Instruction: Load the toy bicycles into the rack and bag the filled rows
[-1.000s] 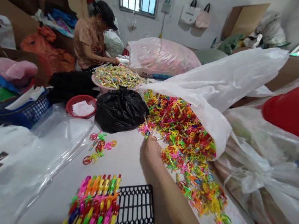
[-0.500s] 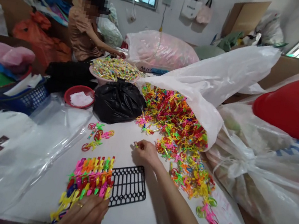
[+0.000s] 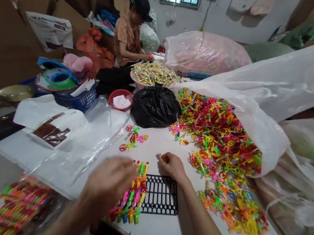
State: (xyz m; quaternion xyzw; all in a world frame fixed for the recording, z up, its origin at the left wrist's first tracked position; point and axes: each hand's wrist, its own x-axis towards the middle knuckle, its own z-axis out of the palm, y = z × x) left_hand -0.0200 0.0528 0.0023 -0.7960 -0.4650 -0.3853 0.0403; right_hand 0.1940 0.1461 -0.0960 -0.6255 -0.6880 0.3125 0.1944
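My right hand [image 3: 173,167] is closed in a pinch over the white table [image 3: 155,143], holding a small printed tube-like piece [image 3: 159,156] whose details are too small to read. Below its wrist lies a black plastic grid rack [image 3: 161,195]. Rows of small bright plastic toys [image 3: 132,198] fill the rack's left part. My left hand [image 3: 111,178] hovers over those rows, smeared by motion, and hides several of them. Beyond it, a few loose plastic toys with wheel-like rings [image 3: 133,137] lie on the table.
A big pile of colourful plastic toys [image 3: 225,141] spills from a white sack [image 3: 274,142] on the right. Behind stand a black bag [image 3: 155,107], a red bowl [image 3: 119,107] and a basin of small printed tubes [image 3: 152,74]. Another person [image 3: 129,35] sits at the back left.
My left hand has lifted off the toy rows and blurs with motion. My right hand keeps its pinch near the rack. The view has turned left, showing packed toys on the floor.
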